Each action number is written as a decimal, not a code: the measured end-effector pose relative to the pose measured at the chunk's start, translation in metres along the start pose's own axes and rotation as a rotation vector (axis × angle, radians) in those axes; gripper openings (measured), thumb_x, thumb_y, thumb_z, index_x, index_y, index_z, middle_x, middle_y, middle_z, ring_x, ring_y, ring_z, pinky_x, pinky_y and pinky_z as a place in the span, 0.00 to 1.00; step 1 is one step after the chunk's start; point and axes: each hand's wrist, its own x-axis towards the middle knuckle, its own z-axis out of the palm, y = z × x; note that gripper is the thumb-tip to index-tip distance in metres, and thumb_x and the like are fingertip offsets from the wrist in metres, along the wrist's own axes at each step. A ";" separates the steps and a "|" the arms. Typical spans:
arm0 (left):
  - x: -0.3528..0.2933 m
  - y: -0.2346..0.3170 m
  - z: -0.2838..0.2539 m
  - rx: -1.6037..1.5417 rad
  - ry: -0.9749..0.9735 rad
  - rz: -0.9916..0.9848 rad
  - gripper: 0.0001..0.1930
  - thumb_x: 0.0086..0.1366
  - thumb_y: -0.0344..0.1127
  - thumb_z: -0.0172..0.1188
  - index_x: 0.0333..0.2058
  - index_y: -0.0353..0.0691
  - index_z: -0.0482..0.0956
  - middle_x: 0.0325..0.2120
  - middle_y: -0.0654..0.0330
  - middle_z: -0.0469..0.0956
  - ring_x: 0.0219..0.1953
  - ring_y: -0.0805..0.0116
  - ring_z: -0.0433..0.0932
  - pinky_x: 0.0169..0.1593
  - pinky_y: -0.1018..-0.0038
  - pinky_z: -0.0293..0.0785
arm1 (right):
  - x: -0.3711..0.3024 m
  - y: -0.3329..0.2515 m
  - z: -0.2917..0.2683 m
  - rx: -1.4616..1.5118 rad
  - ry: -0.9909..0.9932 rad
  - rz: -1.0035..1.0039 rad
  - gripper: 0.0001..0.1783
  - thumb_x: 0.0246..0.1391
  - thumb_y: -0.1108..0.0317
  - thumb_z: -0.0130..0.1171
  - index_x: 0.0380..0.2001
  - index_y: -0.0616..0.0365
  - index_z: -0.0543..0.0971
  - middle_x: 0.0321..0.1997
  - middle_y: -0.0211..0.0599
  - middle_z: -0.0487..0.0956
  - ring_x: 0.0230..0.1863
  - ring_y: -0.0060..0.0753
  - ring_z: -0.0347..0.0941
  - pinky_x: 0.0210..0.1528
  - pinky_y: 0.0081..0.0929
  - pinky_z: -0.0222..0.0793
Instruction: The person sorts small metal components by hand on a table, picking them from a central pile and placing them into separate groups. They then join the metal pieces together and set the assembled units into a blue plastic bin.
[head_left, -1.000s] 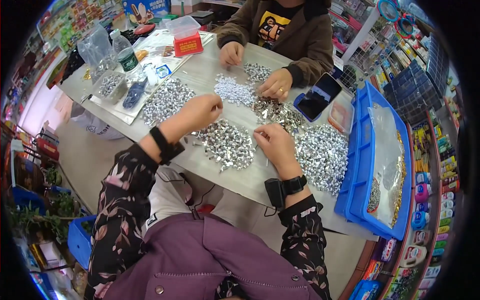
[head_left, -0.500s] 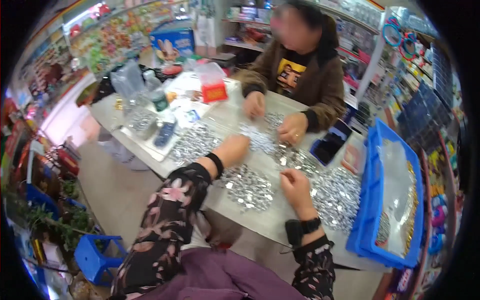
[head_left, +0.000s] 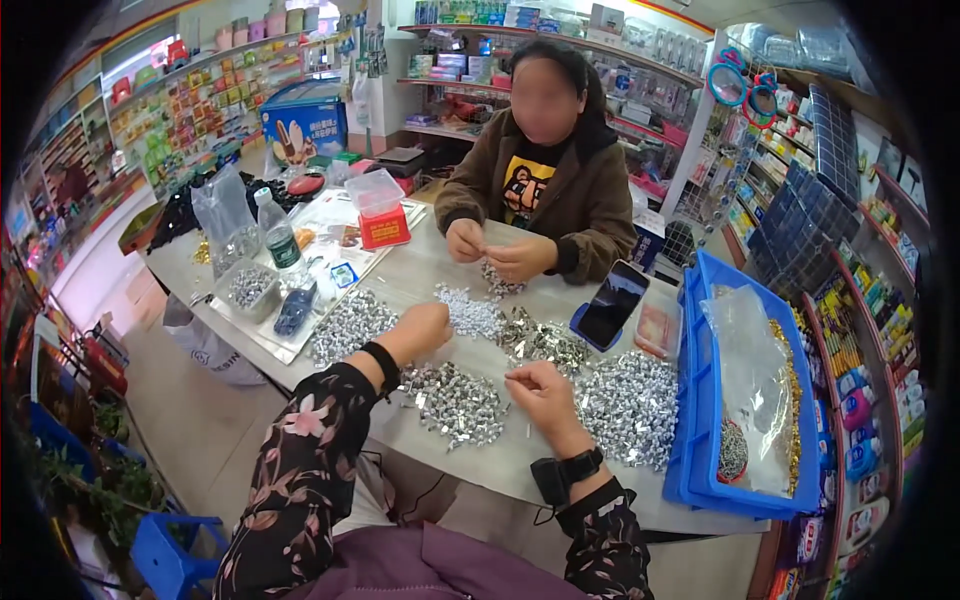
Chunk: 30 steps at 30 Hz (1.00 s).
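Note:
My left hand (head_left: 418,333) is closed beside a pile of small white pieces (head_left: 470,312); whatever its fingers hold is hidden. My right hand (head_left: 545,398) has thumb and fingers pinched together, above the table between two silver piles; anything in the pinch is too small to make out. Between my hands lies a heap of small shiny silver pieces (head_left: 458,403). Another silver heap (head_left: 352,325) spreads left of my left wrist, and a larger silver-grey heap (head_left: 630,408) sits right of my right hand. Farther in is a heap of darker metallic pieces (head_left: 543,343).
Across the table (head_left: 400,275), a co-worker's hands (head_left: 490,250) meet above a small heap. A phone (head_left: 612,305) leans near a blue crate (head_left: 690,440) at the right. A bottle (head_left: 278,230), a clear tub (head_left: 248,287) and a red box (head_left: 384,228) stand at the left.
The whole view has shifted, and the picture is sharper. The co-worker's hands, earlier apart near the heaps, have come together. My hands remain by the same heaps.

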 end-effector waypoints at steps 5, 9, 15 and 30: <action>-0.030 0.047 -0.033 -0.676 -0.063 -0.186 0.08 0.56 0.31 0.50 0.29 0.31 0.74 0.22 0.54 0.76 0.24 0.65 0.77 0.31 0.71 0.73 | 0.000 -0.005 0.002 0.077 0.030 -0.149 0.09 0.43 0.72 0.62 0.31 0.59 0.78 0.32 0.34 0.75 0.29 0.24 0.73 0.33 0.16 0.69; -0.066 0.063 -0.034 -1.096 -0.173 -0.251 0.09 0.60 0.31 0.50 0.34 0.31 0.72 0.21 0.63 0.74 0.24 0.77 0.74 0.29 0.80 0.72 | -0.005 -0.022 0.009 0.466 -0.166 0.187 0.06 0.47 0.76 0.58 0.31 0.63 0.77 0.34 0.30 0.74 0.32 0.18 0.71 0.35 0.15 0.68; -0.109 0.076 -0.017 -1.471 -0.165 -0.405 0.08 0.60 0.34 0.54 0.34 0.35 0.72 0.23 0.65 0.73 0.25 0.78 0.73 0.29 0.83 0.72 | -0.013 -0.038 0.011 0.710 -0.310 0.341 0.06 0.49 0.75 0.58 0.32 0.62 0.76 0.33 0.27 0.74 0.31 0.15 0.70 0.33 0.12 0.65; -0.112 0.086 0.005 -1.897 -0.076 -0.501 0.07 0.60 0.35 0.54 0.33 0.39 0.69 0.23 0.64 0.73 0.23 0.78 0.73 0.28 0.82 0.74 | -0.014 -0.051 0.017 0.691 -0.257 0.262 0.05 0.50 0.75 0.56 0.32 0.62 0.75 0.30 0.26 0.74 0.29 0.13 0.68 0.30 0.10 0.63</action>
